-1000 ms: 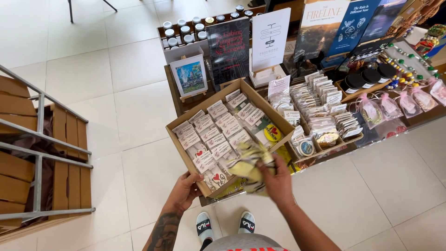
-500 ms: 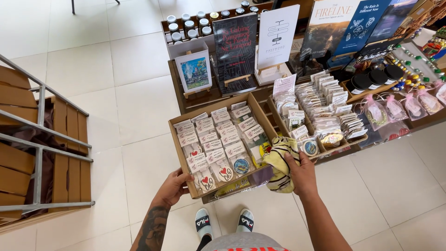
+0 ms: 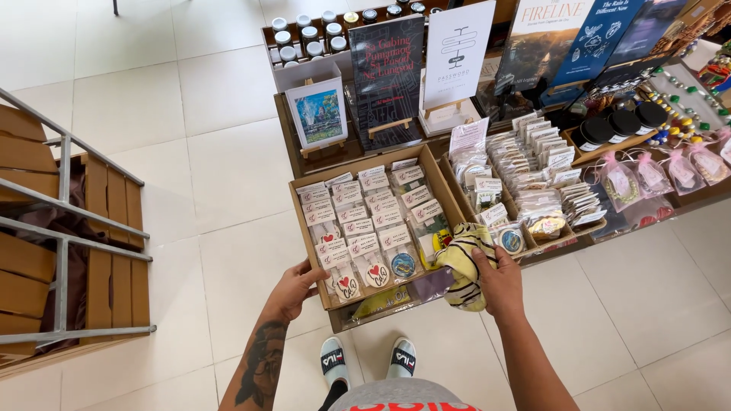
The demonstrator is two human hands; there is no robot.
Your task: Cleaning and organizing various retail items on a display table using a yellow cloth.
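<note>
The cardboard tray [image 3: 304, 199] of small carded packets now sits lower and squarer against the near edge of the table [image 3: 285, 125] than it did a second ago, when it was tilted up toward the camera. It looks nearly set in its slot beside the neighbouring trays.

The left hand [image 3: 293, 289] grips the tray's near left corner, fingers curled over the rim. The right hand [image 3: 499, 280] is clenched on a crumpled yellow cloth with dark stripes [image 3: 466, 262], pressed against the tray's near right corner. A moment earlier that cloth lay further over the packets; it has since slid to the corner.

Counts, as far as they can be told:
- One tray in hand, holding roughly four columns of carded packets, some twenty or more. The nearest ones show a red heart, and one has a blue round design [image 3: 403, 264].
- Two more trays of packets to the right [image 3: 525, 167].
- Three black-lidded jars [image 3: 620, 125] further right, and four pink mesh pouches [image 3: 620, 183] beside them.
- One small framed picture on an easel [image 3: 318, 114], one dark book on a stand [image 3: 386, 76], and one white card sign [image 3: 455, 57].
- About a dozen small lidded jars along the far edge [image 3: 304, 34].
</note>
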